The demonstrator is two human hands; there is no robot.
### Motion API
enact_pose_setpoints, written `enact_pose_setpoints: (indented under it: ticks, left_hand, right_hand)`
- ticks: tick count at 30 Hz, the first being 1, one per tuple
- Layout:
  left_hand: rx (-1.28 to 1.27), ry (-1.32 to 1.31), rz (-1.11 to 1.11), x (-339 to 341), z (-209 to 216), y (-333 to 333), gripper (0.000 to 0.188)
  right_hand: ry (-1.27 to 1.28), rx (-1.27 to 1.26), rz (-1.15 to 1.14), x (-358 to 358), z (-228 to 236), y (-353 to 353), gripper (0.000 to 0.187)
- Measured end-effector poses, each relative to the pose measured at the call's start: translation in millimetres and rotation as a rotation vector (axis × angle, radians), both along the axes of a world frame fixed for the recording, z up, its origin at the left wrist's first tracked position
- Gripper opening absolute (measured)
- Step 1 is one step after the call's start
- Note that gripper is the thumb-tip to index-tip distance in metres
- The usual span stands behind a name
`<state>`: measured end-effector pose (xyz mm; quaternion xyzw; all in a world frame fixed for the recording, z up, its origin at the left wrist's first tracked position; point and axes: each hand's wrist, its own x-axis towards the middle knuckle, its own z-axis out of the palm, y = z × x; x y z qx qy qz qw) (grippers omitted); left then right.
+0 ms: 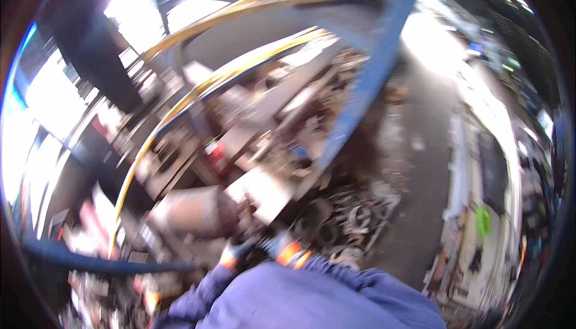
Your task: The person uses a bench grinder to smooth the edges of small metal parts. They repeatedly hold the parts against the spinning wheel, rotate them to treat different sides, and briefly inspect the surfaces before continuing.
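Note:
Both hands are gloved, low in the middle of the head view, close in front of my blue-sleeved body. My left hand (241,251) and my right hand (278,246) are near each other, with orange bands at the wrists. Something dark (257,244) lies between them; blur hides its kind and whether either hand grips it. My fingers are smeared by motion. Just beyond the left hand lies a large rusty, barrel-shaped piece (195,212). A pale flat panel (264,194) is beyond the hands.
A blue beam (366,95) slants down from the upper right. Curved yellow bars (204,86) arch over a heap of scrap-like pieces. Round metal parts (360,216) lie right of my hands. A bright green thing (483,221) sits at the far right, beyond the grey floor (414,179).

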<state>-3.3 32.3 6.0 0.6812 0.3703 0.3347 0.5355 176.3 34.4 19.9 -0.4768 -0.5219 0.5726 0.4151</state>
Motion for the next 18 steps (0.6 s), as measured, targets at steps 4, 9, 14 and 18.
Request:
enact_pose_setpoints:
  ticks: [4,9,14,18]
  left_hand:
    - [-0.318,-0.189,0.083,-11,-29,-4,0.04]
    - [-0.93,-0.487,0.156,6,17,-10,0.042]
    - [-0.786,-0.357,0.198,16,16,-13,0.038]
    - [-0.562,-0.279,0.148,12,-4,-13,0.033]
  right_hand:
    - [-0.112,0.088,-0.102,-17,-59,4,0.047]
    - [-0.149,0.001,-0.086,-4,-34,4,0.062]
    - [-0.23,0.068,-0.208,-1,-66,-1,0.065]
    - [-0.213,0.0,-0.19,4,-56,-3,0.06]
